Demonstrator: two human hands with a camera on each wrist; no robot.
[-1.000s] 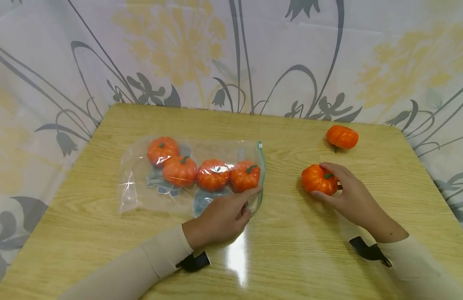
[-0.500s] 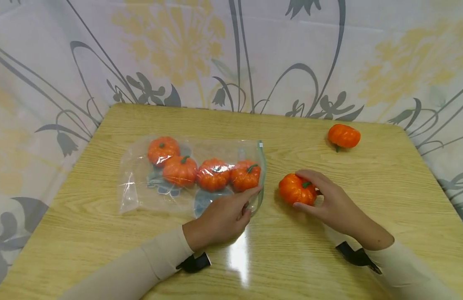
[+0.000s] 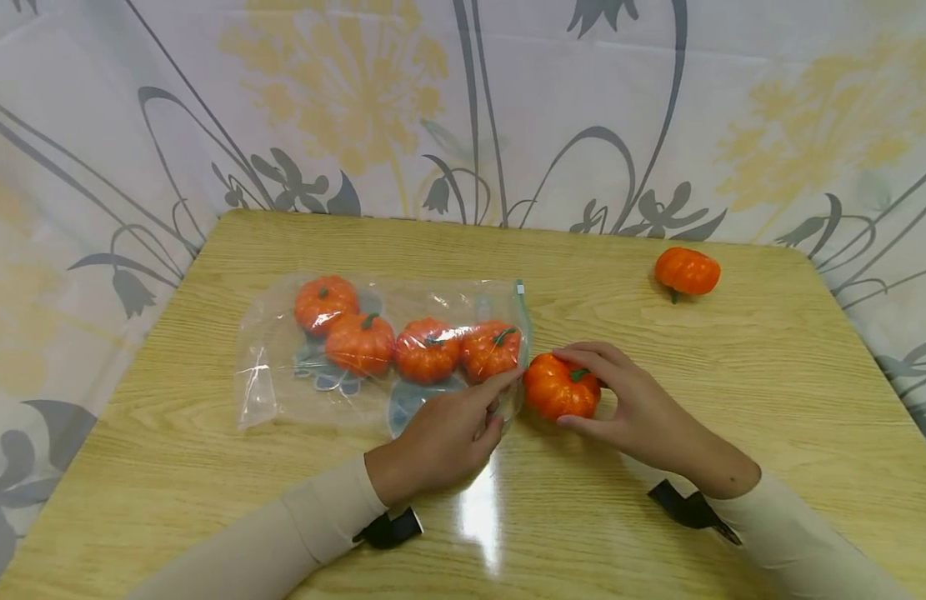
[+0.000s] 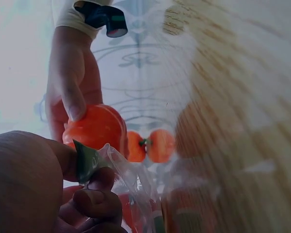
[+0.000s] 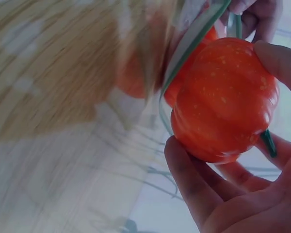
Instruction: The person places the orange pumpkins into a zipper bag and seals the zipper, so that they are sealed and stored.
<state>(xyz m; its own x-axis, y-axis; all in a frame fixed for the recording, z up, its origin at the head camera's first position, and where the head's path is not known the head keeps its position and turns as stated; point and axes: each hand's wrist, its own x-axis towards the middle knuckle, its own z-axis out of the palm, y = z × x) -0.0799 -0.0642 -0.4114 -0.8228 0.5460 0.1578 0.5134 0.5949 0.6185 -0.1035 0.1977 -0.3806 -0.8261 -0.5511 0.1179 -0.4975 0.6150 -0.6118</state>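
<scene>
A clear plastic bag with a green-edged mouth lies on the table, several orange pumpkins inside it. My left hand pinches the near side of the bag's mouth; in the left wrist view its fingers hold the green edge. Right at that mouth, my right hand grips another pumpkin between thumb and fingers, its green stem towards the palm. The right wrist view shows this pumpkin against the bag's opening, the green strip just beside it.
One more pumpkin lies on its side at the back right of the wooden table. A patterned cloth with grey and yellow flowers hangs behind the table's back edge.
My right hand has brought its pumpkin leftwards across the table, from well right of the bag to the bag's mouth. The left hand and the bag have stayed nearly still.
</scene>
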